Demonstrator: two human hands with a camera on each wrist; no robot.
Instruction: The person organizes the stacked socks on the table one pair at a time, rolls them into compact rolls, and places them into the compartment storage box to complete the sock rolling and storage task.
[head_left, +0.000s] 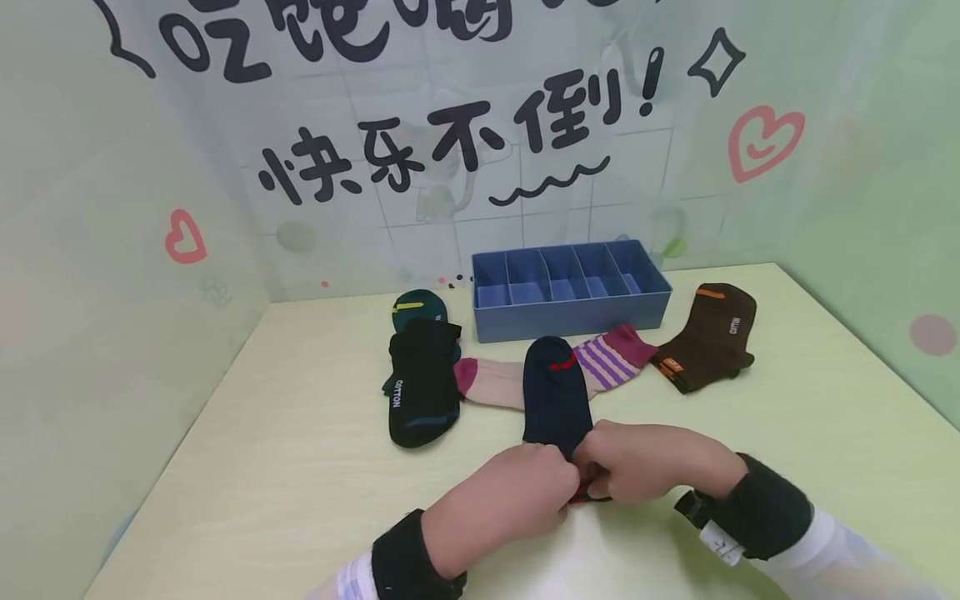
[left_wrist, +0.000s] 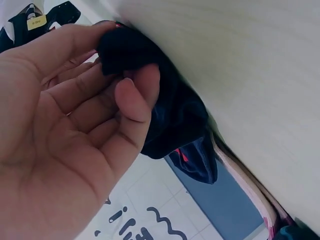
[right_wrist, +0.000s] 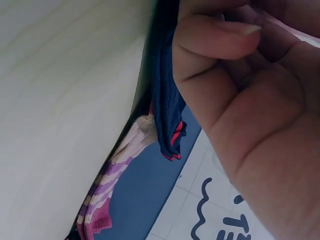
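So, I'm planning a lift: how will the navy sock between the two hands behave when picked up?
The navy sock will probably be floppy: in the left wrist view its fabric curves around the fingers of the left hand. It's likely light, being slim knit. It seems unlikely to roll, lying flattish across the striped sock.

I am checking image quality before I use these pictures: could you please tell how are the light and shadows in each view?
Head view: bright, fairly even light, a soft shadow on the table near the right hand; left wrist view: dimmer, the navy sock so dark that its folds are hard to read; right wrist view: also dim, shadow beside that sock.
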